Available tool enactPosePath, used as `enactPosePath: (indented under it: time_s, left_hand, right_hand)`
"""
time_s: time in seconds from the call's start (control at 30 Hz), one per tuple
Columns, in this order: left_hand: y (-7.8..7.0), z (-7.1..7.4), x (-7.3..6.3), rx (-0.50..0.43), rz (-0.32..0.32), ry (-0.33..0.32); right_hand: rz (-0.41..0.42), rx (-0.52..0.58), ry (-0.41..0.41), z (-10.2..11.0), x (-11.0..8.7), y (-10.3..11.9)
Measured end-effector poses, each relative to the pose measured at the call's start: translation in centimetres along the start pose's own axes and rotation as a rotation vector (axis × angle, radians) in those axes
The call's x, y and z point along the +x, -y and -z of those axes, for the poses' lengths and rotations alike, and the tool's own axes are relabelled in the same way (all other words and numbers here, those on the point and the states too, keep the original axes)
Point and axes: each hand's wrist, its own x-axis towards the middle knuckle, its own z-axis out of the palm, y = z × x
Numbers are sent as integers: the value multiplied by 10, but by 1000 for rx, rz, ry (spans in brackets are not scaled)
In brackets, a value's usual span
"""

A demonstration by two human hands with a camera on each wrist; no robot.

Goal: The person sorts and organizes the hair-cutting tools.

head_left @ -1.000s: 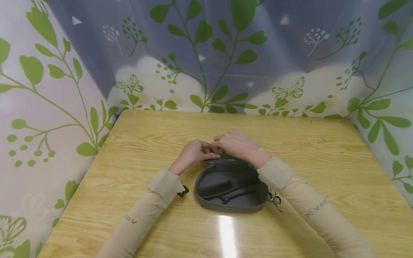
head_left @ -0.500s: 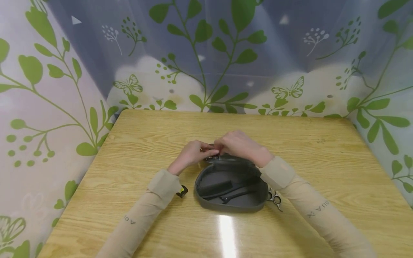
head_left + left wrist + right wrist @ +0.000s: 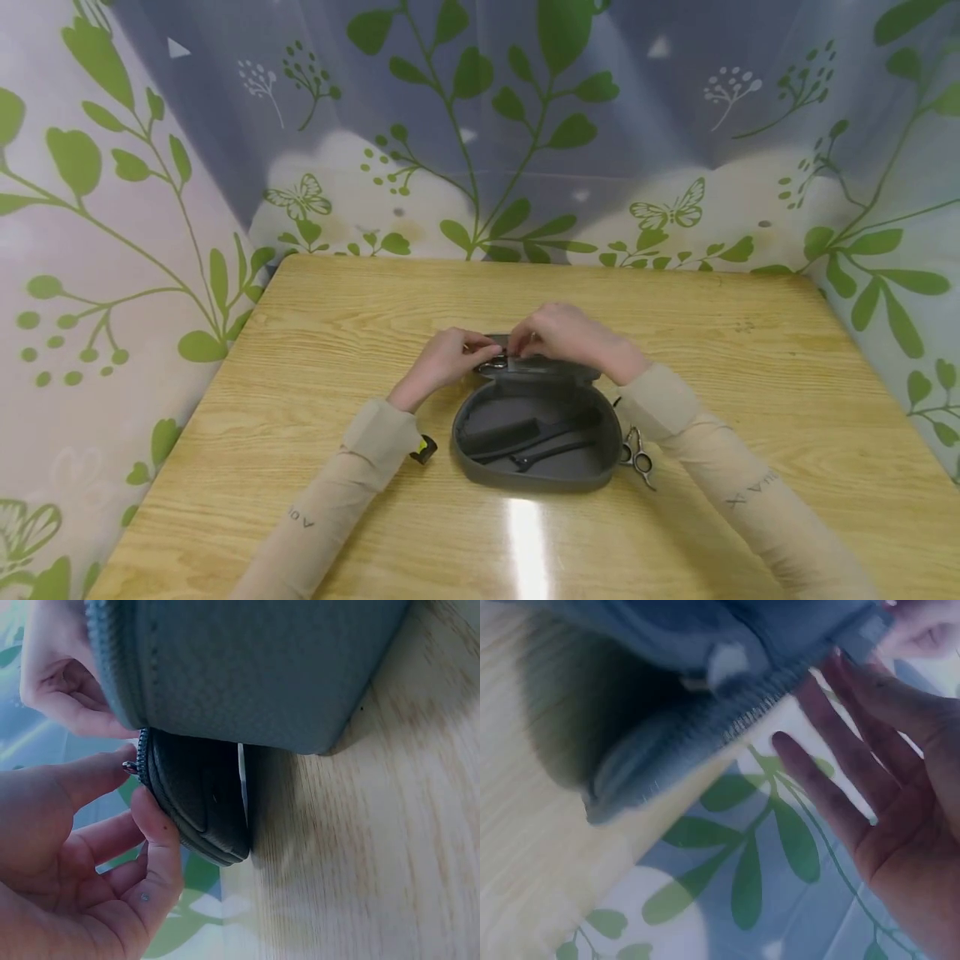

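A grey zippered case (image 3: 536, 482) lies open on the table, its lid (image 3: 558, 369) tipped back at the far side. Metal finger rings of scissors (image 3: 492, 364) show at the lid's left end; their blades are hidden. My left hand (image 3: 447, 357) pinches the lid's left edge beside those rings. Along the lid's inner side, my right hand (image 3: 566, 333) pinches at the edge with thumb and forefinger, the other fingers spread in the right wrist view. A black comb (image 3: 504, 439) and a slimmer black tool (image 3: 555, 455) lie in the base.
Another pair of scissors (image 3: 637, 458) lies against the case's right side, rings toward me. Beside my left cuff sits a small black and yellow object (image 3: 425, 450). A leaf-patterned curtain (image 3: 517, 150) hangs behind the wooden table (image 3: 337, 292).
My right hand has shifted right along the lid, uncovering the scissors' rings and more of the lid. More of the scissors on the table shows beside my right sleeve. My left hand stays nearly still.
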Motion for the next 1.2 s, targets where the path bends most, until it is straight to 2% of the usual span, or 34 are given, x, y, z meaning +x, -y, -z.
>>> enactPosePath:
  time_s: [0.07,0.17,0.3,0.43,0.57,0.73,1.0,1.2]
  left_hand:
    - [1,0,0,-13,-8,-12]
    - [4,-1,-2,-55,6,-53]
    - [9,0,-6,-98,52,-130]
    - [13,1,-11,-88,65,-157]
    - [12,1,-14,-70,76,-150]
    - [12,-3,-15,-28,62,-140]
    - [12,-9,-13,-16,5,-155]
    - [11,-9,-13,-21,-11,-165]
  right_hand:
    - [-21,13,-8,7,-6,-2]
    - [-66,19,-68,17,-21,-7]
    - [-160,14,-186,24,-49,-11]
    - [-229,-24,-261,22,-80,-14]
    - [-210,-66,-268,10,-109,-21]
    - [-173,-62,-222,-12,-135,-31]
    - [-67,-101,-174,-39,-160,-43]
    - [-34,-160,-204,-47,-171,-45]
